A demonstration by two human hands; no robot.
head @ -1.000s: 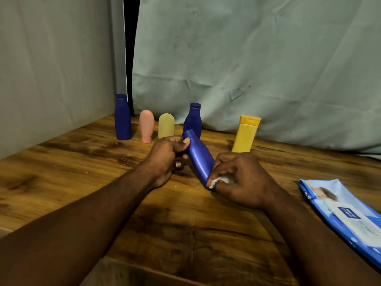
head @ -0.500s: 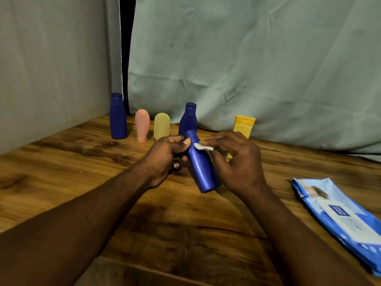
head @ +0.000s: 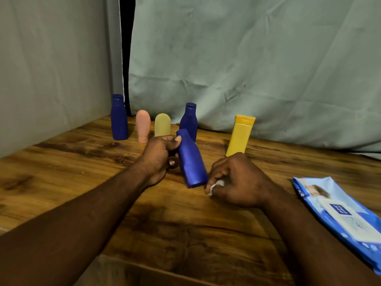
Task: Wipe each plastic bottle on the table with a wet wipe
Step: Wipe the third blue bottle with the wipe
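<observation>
We see the left hand gripping a blue bottle by its neck end, thumb on top and fingers curled beneath. The bottle slants, cap away from us and flat base toward us and to the right. We cannot tell whether the base touches the wood. The right hand sits just beside that base, fingers curled in, pinching a small white wet wipe. We cannot tell whether the wipe touches the bottle.

Behind the hands, 5 more bottles stand upright in a row near the table's far edge. From the left they are a dark blue bottle, a pink bottle, a pale yellow bottle, a second dark blue bottle right behind the held one, and a yellow bottle behind the right hand. A strip of wood shows between the last 2. A pack of wipes lies flat at the right, well apart from the right hand, and runs off the frame's edge.

The wooden table shows broad wood left of the left forearm, and more between the forearms down to its near edge. A pale green cloth hangs behind the row, a grey panel closes the left side, and a dark gap runs between them.
</observation>
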